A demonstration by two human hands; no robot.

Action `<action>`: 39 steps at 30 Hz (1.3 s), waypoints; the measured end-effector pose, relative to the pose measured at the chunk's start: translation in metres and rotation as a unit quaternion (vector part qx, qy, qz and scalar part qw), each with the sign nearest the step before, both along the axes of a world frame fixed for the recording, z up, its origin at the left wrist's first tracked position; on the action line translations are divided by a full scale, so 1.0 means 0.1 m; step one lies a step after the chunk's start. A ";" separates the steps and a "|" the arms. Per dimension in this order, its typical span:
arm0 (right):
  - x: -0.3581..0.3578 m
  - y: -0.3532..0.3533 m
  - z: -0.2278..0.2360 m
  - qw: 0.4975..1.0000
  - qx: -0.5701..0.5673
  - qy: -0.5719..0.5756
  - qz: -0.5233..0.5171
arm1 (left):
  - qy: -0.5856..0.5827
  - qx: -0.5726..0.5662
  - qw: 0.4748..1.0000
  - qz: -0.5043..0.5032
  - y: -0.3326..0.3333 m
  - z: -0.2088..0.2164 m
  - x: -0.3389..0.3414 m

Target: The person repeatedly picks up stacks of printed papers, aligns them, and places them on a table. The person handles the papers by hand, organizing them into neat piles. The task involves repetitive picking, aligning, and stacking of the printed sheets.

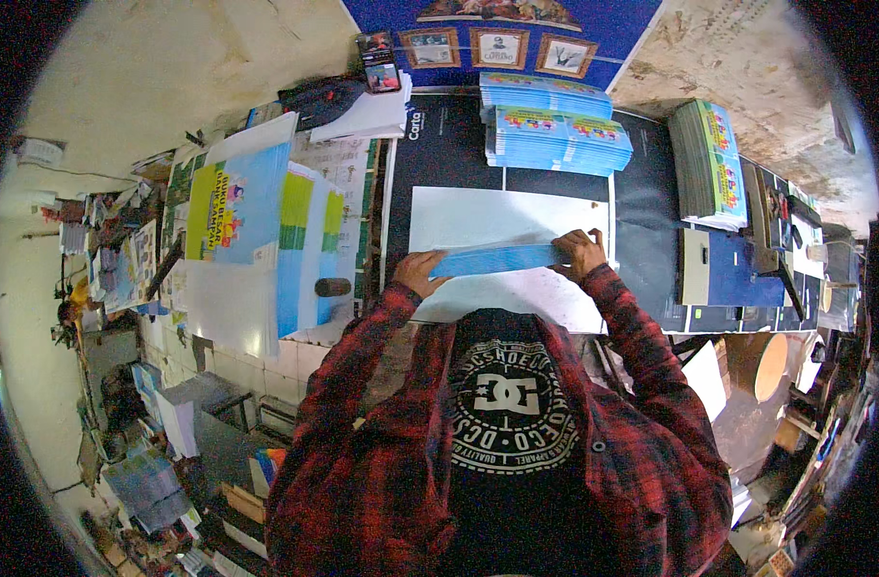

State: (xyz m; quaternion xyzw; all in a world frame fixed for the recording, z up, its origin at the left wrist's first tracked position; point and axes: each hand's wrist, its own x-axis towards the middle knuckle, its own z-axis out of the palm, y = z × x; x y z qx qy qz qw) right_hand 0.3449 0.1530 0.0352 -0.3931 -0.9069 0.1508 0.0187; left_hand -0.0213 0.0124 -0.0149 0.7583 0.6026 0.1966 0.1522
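Observation:
A thin stack of light-blue printed sheets is held on edge between my two hands, over a white board on the dark tabletop. My left hand is closed on the stack's left end. Its right end is gripped by my right hand, with the thumb underneath and the fingers over the top. Whether the stack touches the board I cannot tell. Beyond the board stand two piles of blue and yellow booklets, one behind the other.
Another tall booklet pile stands at the far right. To the left lie large printed cover sheets with a dark cylinder on them. White paper and a phone are at the back left. A blue panel lies at right.

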 end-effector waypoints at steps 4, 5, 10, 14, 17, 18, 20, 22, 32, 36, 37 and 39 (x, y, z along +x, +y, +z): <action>0.19 -0.01 0.05 1.000 -0.001 0.024 -0.019 | 0.030 -0.040 0.999 0.022 -0.03 -0.04 0.03; 0.26 0.02 0.04 0.999 -0.006 0.024 -0.027 | 0.000 -0.051 0.998 0.031 -0.05 -0.03 0.01; 0.40 0.07 -0.15 0.992 -0.077 0.082 -0.059 | -0.081 -0.076 0.993 0.036 0.01 0.26 0.05; 0.33 0.00 -0.21 0.925 -0.258 0.230 -0.156 | -0.185 -0.088 0.973 0.108 -0.15 0.21 0.04; 0.43 -0.15 -0.74 0.778 -0.390 0.464 -0.166 | -0.329 -0.055 0.927 0.173 -0.16 0.01 0.31; 0.32 -0.25 -0.80 0.790 -0.342 0.473 -0.187 | -0.304 -0.045 0.932 0.191 -0.15 -0.01 0.39; 0.06 -0.39 -0.72 0.816 -0.290 0.442 -0.234 | -0.254 -0.026 0.939 0.231 -0.22 0.02 0.54; 0.13 -0.37 -0.76 0.806 -0.301 0.464 -0.214 | -0.257 -0.050 0.941 0.215 -0.20 0.08 0.52; -0.06 -0.11 0.14 0.999 -0.016 -0.039 -0.034 | -0.261 -0.057 0.937 0.225 -0.22 0.11 0.55; -0.57 -0.20 0.19 0.993 -0.023 -0.103 0.046 | -0.265 -0.054 0.935 0.229 -0.23 0.09 0.55; -0.72 -0.25 0.14 0.993 -0.018 -0.103 0.060 | -0.259 -0.046 0.937 0.229 -0.22 0.07 0.56; -0.99 -0.35 0.02 0.997 -0.003 -0.025 0.079 | -0.262 -0.031 0.935 0.236 -0.21 0.08 0.56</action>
